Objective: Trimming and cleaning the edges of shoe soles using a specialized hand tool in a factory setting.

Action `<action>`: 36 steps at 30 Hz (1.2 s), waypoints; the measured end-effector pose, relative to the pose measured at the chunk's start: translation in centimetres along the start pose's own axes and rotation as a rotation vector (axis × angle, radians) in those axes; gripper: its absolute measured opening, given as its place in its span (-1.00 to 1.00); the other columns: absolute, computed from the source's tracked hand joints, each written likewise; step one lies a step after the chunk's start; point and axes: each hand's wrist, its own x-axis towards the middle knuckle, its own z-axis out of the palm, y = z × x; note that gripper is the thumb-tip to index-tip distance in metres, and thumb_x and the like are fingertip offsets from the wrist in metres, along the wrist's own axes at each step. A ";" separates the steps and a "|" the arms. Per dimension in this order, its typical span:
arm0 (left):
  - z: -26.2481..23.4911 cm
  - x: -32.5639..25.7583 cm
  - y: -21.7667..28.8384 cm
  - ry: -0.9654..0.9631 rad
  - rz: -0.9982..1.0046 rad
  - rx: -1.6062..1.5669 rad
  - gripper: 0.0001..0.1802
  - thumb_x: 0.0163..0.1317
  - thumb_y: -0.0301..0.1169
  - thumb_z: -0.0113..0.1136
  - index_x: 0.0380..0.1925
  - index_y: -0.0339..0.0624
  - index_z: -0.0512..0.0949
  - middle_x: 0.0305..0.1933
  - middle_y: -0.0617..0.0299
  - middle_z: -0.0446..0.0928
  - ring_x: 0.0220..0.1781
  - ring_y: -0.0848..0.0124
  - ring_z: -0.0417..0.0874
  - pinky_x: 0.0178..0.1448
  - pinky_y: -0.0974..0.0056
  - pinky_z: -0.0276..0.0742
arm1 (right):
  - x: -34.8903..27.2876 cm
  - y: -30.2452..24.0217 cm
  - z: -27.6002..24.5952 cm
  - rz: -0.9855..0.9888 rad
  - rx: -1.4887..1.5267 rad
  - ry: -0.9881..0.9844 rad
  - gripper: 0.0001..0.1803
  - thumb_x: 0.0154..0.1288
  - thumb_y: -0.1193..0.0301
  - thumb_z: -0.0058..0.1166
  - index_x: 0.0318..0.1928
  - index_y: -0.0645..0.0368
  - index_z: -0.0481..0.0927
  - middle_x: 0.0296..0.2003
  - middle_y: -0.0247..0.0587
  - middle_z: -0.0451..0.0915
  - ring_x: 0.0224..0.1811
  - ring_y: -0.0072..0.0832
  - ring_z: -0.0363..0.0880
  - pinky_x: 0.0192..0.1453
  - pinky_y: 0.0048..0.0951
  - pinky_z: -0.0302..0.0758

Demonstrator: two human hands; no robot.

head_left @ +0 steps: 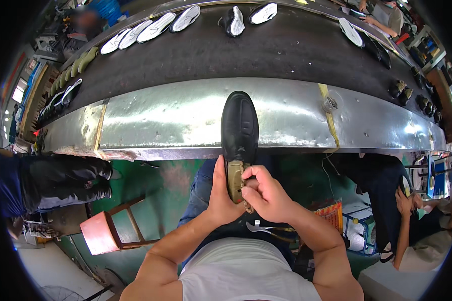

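A black leather shoe (pixel 240 123) points away from me, its toe resting over the metal edge of the bench. An olive-tan piece (pixel 234 180), which looks like a shoe last, fills its heel end. My left hand (pixel 222 193) is wrapped round the left side and heel of the shoe. On the right side, my right hand (pixel 268 196) is closed in a pinch at the ragged rim of the heel end. Whatever sits between those fingertips is too small to make out. A shiny curved metal tool (pixel 258 228) lies at my lap.
Ahead runs a dark conveyor belt (pixel 186 60) behind a dented metal ledge (pixel 150 120). White-soled shoes (pixel 157 27) lie along its far side. A toppled stool (pixel 101 232) is at my left. To the right, a seated person's hand (pixel 405 201) holds a shoe. Another person stands at left.
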 end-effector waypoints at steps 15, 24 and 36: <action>0.0 3.1 4.3 -0.023 0.090 0.403 0.23 -0.09 -0.38 0.46 0.46 -0.45 -0.17 0.44 -0.49 0.00 0.37 -0.40 0.23 0.37 -0.13 0.30 | 2.9 -4.1 -6.1 -0.107 -0.880 0.148 -0.56 0.26 0.13 0.19 -0.59 0.20 0.52 -0.62 -0.05 0.54 -0.53 -0.07 0.59 -0.45 -0.13 0.45; -1.4 7.9 4.9 -0.053 0.046 0.241 0.13 -0.03 -0.40 0.46 0.45 -0.49 -0.05 0.39 -0.37 0.21 0.41 -0.16 0.32 0.44 0.03 0.28 | -0.3 -7.0 -6.1 -0.655 -0.465 -0.087 -0.76 0.17 0.30 0.34 -0.31 0.16 0.58 -0.42 -0.27 0.54 -0.43 -0.38 0.57 -0.38 -0.34 0.49; 3.3 36.1 0.5 -0.236 -0.234 -0.609 -0.27 0.09 -0.36 0.38 0.27 -0.37 0.39 0.09 0.08 0.58 0.11 0.32 0.59 0.19 0.25 0.47 | -1.4 6.8 -27.2 -0.104 -1.282 0.953 -0.32 0.17 0.25 0.26 0.21 0.35 0.35 0.18 0.19 0.41 0.29 0.11 0.32 0.36 0.05 0.21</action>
